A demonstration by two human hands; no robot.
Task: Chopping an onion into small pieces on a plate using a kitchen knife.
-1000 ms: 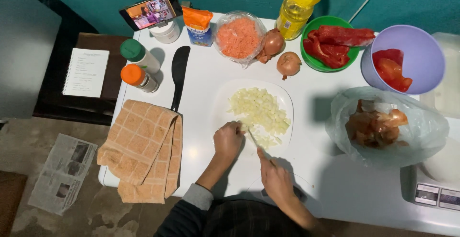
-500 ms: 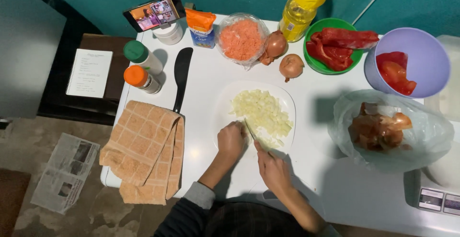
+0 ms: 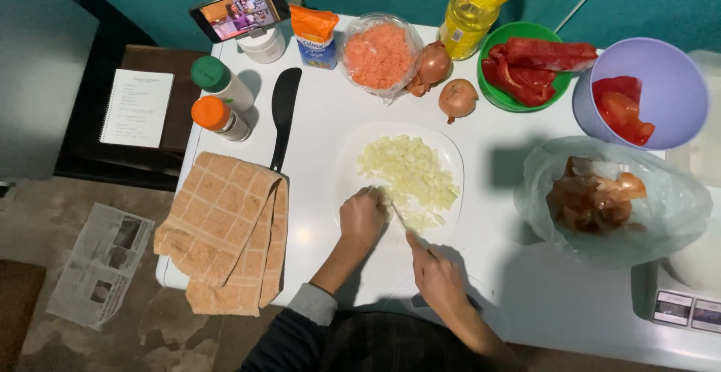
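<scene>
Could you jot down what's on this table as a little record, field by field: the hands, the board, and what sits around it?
left hand: rests on the chopped pale onion pile, steadying it
right hand: grip closed on a slim kitchen knife, blade at the pile
board: white oval cutting board
behind it: two whole brown onions, green bowl of red pepper pieces
left side: orange checked cloth, black spatula

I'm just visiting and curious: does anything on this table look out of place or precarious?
Mostly tidy. The checked orange towel droops over the table's near edge, and a newspaper lies on the floor. Nothing looks spilled; the chopped onion stays on its white board.
</scene>
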